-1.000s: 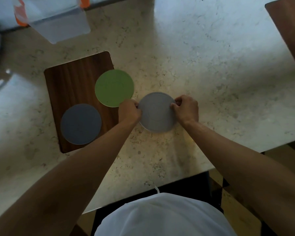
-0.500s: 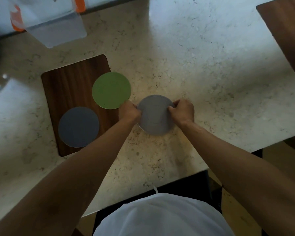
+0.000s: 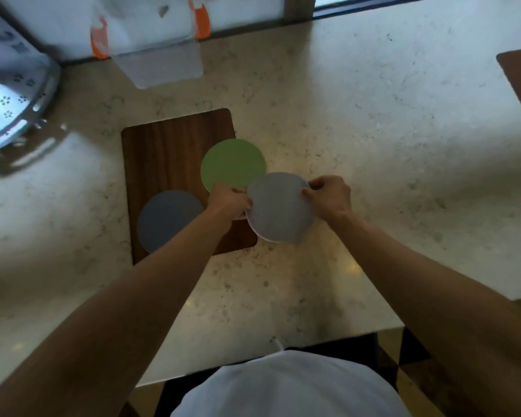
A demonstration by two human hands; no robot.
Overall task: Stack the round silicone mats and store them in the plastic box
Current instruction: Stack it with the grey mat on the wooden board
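While both hands are pinching opposite edges of the light grey mat (image 3: pixel 278 207), the left hand (image 3: pixel 229 203) and right hand (image 3: pixel 330 195) are holding it over the counter (image 3: pixel 373 121), its far edge overlapping the green mat (image 3: pixel 233 164). Being floppy, it may be sagging or slipping from so light a grip. It is lying nearly flat, face up, and being round has no long axis.

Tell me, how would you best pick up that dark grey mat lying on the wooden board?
Probably by its rim. The dark grey mat lies flat, and its near-left edge overhangs the wooden board, so fingers could slip under there, coming from the left.
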